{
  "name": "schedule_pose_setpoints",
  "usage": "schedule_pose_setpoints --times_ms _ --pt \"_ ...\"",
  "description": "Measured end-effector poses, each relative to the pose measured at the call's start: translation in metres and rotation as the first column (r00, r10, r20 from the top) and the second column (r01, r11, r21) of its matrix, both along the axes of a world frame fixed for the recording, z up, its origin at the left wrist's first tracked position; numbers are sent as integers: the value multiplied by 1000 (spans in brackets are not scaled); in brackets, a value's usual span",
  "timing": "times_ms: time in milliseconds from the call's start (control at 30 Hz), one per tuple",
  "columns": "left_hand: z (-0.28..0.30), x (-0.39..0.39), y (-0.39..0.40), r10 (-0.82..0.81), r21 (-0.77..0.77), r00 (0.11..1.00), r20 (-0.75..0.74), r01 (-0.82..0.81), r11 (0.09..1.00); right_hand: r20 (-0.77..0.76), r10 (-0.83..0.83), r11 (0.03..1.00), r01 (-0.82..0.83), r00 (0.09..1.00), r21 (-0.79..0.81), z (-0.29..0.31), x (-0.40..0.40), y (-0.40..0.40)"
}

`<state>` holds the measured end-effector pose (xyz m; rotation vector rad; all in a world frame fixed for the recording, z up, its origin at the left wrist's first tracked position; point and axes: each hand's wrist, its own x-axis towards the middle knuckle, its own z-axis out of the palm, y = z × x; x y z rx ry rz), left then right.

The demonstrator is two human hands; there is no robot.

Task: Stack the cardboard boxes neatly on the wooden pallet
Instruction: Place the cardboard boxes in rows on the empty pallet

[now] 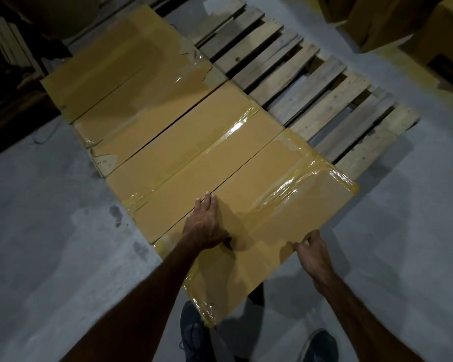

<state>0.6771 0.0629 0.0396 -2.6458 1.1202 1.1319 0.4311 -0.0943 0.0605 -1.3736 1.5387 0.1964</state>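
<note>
Cardboard nearest box (259, 231) overhangs the wooden pallet (311, 95) toward the person, left hand (207, 223) spread flat on top, right hand (310, 253) pinching its near edge, so it probably wants sliding square against the neighbouring box (194, 158).

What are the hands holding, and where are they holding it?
The nearest cardboard box. The left hand lies flat on its top, fingers straight. The right hand curls its fingers round the box's near right edge.
</note>
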Motion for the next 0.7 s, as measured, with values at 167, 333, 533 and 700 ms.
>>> schedule_pose_setpoints --times_ms 167,333,533,700 --pt "6 4 -4 34 3 998 -53 -34 999 -25 78 997 -77 997 23 4 -3 -6" --pt "12 15 -1 112 -107 991 -75 -120 987 -100 189 982 -189 977 8 18 2 -16" --pt "6 83 23 164 -188 986 9 -159 969 -278 442 779 -519 853 -353 34 39 3" --pt "-40 179 61 155 -174 982 111 -134 976 -332 797 388 -849 505 -358 23 109 36"
